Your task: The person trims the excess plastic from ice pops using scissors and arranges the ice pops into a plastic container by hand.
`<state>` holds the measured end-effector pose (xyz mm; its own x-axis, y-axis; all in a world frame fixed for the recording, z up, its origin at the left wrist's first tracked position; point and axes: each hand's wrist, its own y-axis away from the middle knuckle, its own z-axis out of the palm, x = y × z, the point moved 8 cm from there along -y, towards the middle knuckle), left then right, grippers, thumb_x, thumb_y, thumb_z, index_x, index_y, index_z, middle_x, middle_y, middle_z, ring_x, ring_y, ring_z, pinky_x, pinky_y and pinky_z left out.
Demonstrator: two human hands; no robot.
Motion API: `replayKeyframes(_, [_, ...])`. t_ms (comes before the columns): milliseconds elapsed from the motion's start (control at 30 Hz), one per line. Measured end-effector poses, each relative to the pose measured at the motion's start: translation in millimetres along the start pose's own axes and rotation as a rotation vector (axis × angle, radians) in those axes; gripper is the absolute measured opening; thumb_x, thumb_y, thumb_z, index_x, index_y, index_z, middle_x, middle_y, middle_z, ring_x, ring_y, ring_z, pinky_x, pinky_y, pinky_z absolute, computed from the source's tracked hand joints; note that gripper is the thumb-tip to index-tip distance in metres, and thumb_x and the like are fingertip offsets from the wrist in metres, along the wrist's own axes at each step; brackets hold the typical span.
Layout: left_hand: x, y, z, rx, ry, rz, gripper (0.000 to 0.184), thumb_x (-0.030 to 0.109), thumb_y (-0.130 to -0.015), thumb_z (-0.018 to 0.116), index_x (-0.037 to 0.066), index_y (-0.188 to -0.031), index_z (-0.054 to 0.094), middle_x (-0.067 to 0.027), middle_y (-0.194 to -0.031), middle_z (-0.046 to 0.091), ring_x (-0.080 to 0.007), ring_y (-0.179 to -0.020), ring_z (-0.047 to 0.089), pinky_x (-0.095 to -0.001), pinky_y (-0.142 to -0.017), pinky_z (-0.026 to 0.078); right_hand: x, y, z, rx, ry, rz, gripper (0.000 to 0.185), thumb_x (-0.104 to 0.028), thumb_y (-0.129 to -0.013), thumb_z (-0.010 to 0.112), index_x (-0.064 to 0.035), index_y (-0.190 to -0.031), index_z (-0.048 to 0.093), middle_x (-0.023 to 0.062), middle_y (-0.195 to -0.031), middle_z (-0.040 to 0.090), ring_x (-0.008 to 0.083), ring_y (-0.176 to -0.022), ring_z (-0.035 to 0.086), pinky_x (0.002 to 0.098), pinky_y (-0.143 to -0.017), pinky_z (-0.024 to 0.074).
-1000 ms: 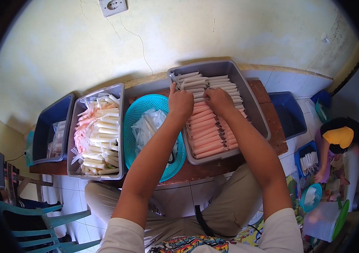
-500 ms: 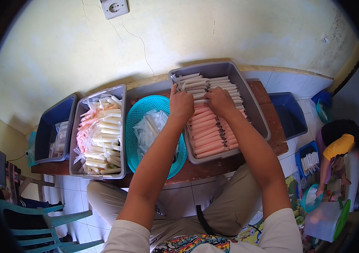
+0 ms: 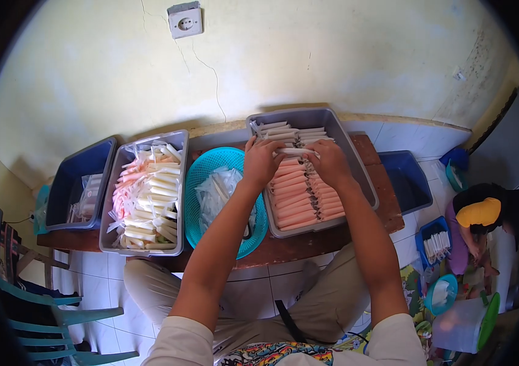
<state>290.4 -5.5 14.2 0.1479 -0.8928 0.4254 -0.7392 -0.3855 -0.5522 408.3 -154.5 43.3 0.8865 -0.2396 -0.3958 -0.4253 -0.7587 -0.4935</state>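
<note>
My left hand (image 3: 262, 161) and my right hand (image 3: 330, 163) pinch opposite ends of a whitish filled plastic tube, like an ice pop (image 3: 296, 151), held level over a grey tub (image 3: 366, 183). Pink tubes (image 3: 293, 198) lie in stacked rows in the near part of this tub. Whitish tubes (image 3: 279, 130) fill its far part, beyond my fingers. Dark, bunched tube ends run down the middle between the columns. Left of my left forearm is a turquoise basket (image 3: 193, 210) with clear plastic bags (image 3: 216, 186) in it.
A second grey tub (image 3: 181, 183) holds loose cream and pink tubes. Dark blue tubs (image 3: 67, 186) stand at the far left and behind the bench's right end (image 3: 408, 183). A co-worker (image 3: 485, 213) crouches at right near a blue bowl (image 3: 441, 296). A green chair (image 3: 67, 317) stands at lower left.
The camera view has tilted slightly upward. Both my hands keep hold of the whitish tube, my right fingers shifted at its end. The co-worker's hand has drawn back from the blue bowl.
</note>
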Motion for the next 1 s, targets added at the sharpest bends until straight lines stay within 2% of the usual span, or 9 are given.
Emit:
replayKeyframes(167, [2.0, 12.9, -21.5, 0.013, 0.169, 0.030, 0.025, 0.021, -0.087, 0.086, 0.013, -0.110, 0.080, -0.0075, -0.114, 0.079, -0.0308, -0.105, 0.073, -0.0545, -0.119, 0.039, -3.0, 8.8, -9.2, -0.002, -0.145, -0.084, 0.025, -0.026, -0.094, 0.078, -0.0058, -0.109, 0.079, 0.0153, -0.103, 0.076, 0.0382, -0.106, 0.069, 0.0477, -0.093, 0.0536])
replayKeyframes(233, [1.0, 14.9, -34.7, 0.038, 0.260, 0.016, 0.028, 0.019, -0.085, 0.088, 0.013, -0.111, 0.080, -0.0076, -0.110, 0.080, -0.0248, -0.091, 0.076, -0.0512, -0.111, 0.048, -8.3, 13.0, -8.3, 0.000, -0.167, -0.069, 0.025, -0.025, -0.095, 0.078, -0.0053, -0.110, 0.078, 0.0156, -0.101, 0.077, 0.0380, -0.102, 0.070, 0.0474, -0.091, 0.0544])
replayKeyframes(267, [4.0, 16.4, -42.1, 0.040, 0.257, 0.017, 0.028, 0.019, -0.085, 0.088, 0.013, -0.111, 0.080, -0.0076, -0.110, 0.080, -0.0248, -0.091, 0.076, -0.0512, -0.111, 0.048, -12.2, 13.7, -8.1, -0.001, -0.185, -0.057, 0.025, -0.025, -0.095, 0.078, -0.0047, -0.111, 0.078, 0.0159, -0.100, 0.077, 0.0378, -0.099, 0.072, 0.0471, -0.088, 0.0551])
replayKeyframes(333, [-5.6, 23.5, -53.3, 0.047, 0.505, -0.157, 0.031, 0.008, -0.084, 0.089, 0.007, -0.114, 0.079, -0.0080, -0.110, 0.081, -0.0176, -0.091, 0.077, -0.0398, -0.097, 0.059, -23.2, 13.6, -2.1, -0.023, -0.273, -0.023, 0.025, -0.025, -0.095, 0.078, -0.0042, -0.110, 0.077, 0.0165, -0.099, 0.078, 0.0371, -0.096, 0.073, 0.0462, -0.086, 0.0560])
replayKeyframes(367, [-9.2, 25.7, -54.2, 0.050, 0.497, -0.160, 0.031, 0.008, -0.084, 0.089, 0.007, -0.114, 0.079, -0.0080, -0.110, 0.081, -0.0176, -0.091, 0.077, -0.0398, -0.097, 0.059, -28.6, 13.6, 3.7, -0.046, -0.359, 0.014, 0.025, -0.025, -0.096, 0.077, -0.0037, -0.110, 0.077, 0.0171, -0.098, 0.078, 0.0364, -0.092, 0.075, 0.0452, -0.084, 0.0568])
replayKeyframes(433, [-15.2, 28.6, -66.5, 0.178, 0.846, -0.168, 0.034, -0.001, -0.086, 0.087, 0.001, -0.118, 0.076, -0.0078, -0.107, 0.080, -0.0134, -0.096, 0.074, -0.0283, -0.090, 0.060, -46.1, 14.1, 10.2, -0.068, -0.393, 0.000, 0.025, -0.024, -0.096, 0.077, -0.0035, -0.111, 0.077, 0.0171, -0.097, 0.078, 0.0355, -0.092, 0.076, 0.0439, -0.083, 0.0573])
replayKeyframes(667, [-34.4, 54.8, -99.1, 0.224, 1.153, -0.445, 0.036, 0.000, -0.089, 0.085, -0.004, -0.122, 0.072, -0.0102, -0.110, 0.079, -0.0142, -0.101, 0.073, -0.0291, -0.095, 0.058, -100.7, 16.2, 35.8, 0.015, -0.511, -0.009, 0.025, -0.020, -0.095, 0.079, -0.0037, -0.113, 0.076, 0.0175, -0.096, 0.079, 0.0321, -0.090, 0.078, 0.0395, -0.079, 0.0595])
replayKeyframes(833, [-48.6, 72.6, -109.1, 0.199, 1.115, -0.405, 0.030, 0.004, -0.094, 0.082, -0.003, -0.122, 0.074, -0.0092, -0.110, 0.080, -0.0152, -0.103, 0.073, -0.0305, -0.098, 0.057, -128.4, 19.2, 55.2, -0.023, -0.551, -0.062, 0.025, -0.019, -0.096, 0.080, -0.0042, -0.116, 0.076, 0.0154, -0.095, 0.080, 0.0249, -0.086, 0.080, 0.0357, -0.077, 0.0601])
replayKeyframes(1000, [-55.3, 89.6, -125.2, 0.135, 0.828, -0.345, 0.023, 0.010, -0.098, 0.080, -0.001, -0.118, 0.078, -0.0080, -0.108, 0.080, -0.0131, -0.099, 0.073, -0.0295, -0.093, 0.058, -148.0, 21.7, 65.7, -0.120, -0.609, -0.029, 0.028, -0.018, -0.098, 0.079, -0.0036, -0.122, 0.075, 0.0136, -0.097, 0.080, 0.0212, -0.088, 0.079, 0.0341, -0.079, 0.0599])
